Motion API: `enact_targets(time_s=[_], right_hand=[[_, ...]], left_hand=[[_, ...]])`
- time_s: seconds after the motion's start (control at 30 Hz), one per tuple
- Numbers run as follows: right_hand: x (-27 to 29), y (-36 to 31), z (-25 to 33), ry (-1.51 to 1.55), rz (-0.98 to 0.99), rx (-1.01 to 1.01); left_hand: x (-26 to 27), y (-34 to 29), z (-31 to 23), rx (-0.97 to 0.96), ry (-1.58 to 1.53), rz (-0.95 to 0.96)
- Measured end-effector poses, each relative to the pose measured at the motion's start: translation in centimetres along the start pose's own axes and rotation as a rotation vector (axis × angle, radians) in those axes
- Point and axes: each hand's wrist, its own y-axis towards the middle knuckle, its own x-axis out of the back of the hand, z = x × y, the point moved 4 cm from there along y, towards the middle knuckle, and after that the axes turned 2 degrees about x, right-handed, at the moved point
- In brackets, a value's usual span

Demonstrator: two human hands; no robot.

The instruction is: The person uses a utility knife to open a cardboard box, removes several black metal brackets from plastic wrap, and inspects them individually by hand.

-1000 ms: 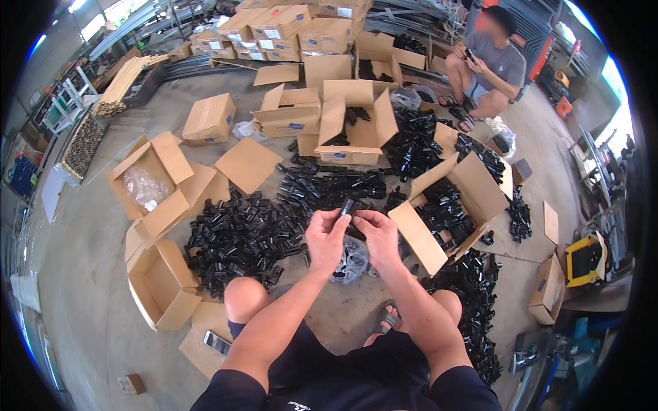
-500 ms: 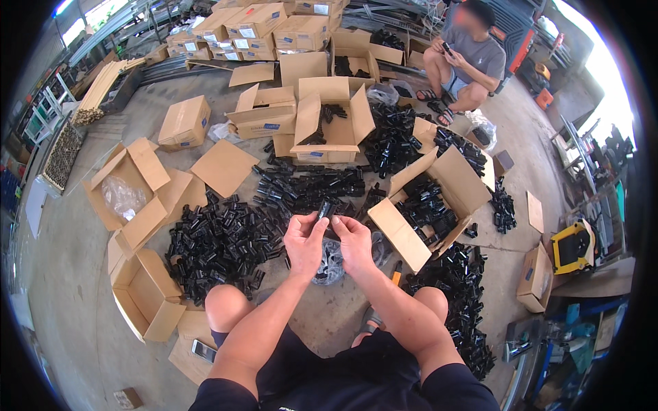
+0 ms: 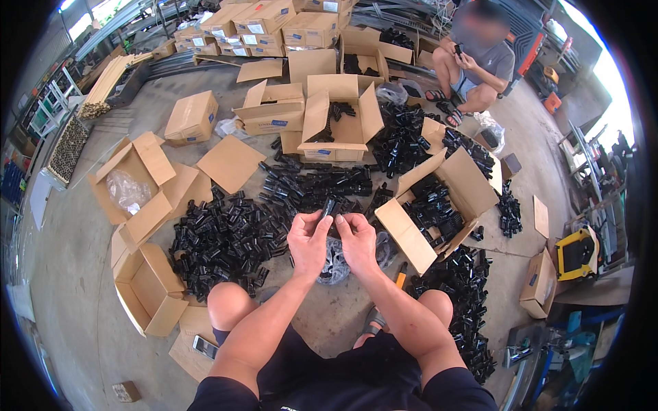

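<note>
Holding one black part (image 3: 329,207): left hand (image 3: 308,242) clamped on it; right hand (image 3: 357,242) at its near end, grip unclear. Boxed: parts (image 3: 426,211) in right box (image 3: 471,182). Unboxed: left pile (image 3: 223,236).

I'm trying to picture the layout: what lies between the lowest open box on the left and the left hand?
A broad pile of black parts lies between the box and the left hand, as the head view shows.
</note>
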Motion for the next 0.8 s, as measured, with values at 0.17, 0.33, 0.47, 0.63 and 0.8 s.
enact_targets(time_s=[0.17,0.33,0.47,0.63,0.8], right_hand=[[-0.7,0.1,-0.6,0.443,0.024,-0.137],[-0.7,0.2,-0.8,0.370,0.041,-0.058],[-0.8,0.3,-0.9,0.194,0.006,-0.015],[-0.9,0.3,-1.0,0.128,0.004,-0.018],[-1.3,0.1,-0.1,0.359,0.090,0.020]], left_hand=[[-0.3,0.0,-0.4,0.021,0.002,-0.017],[0.2,0.2,-0.3,-0.022,0.005,-0.031],[0.0,0.2,-0.3,-0.011,0.027,-0.024],[0.0,0.2,-0.1,0.005,0.033,-0.023],[-0.1,0.0,-1.1,-0.016,0.060,-0.030]])
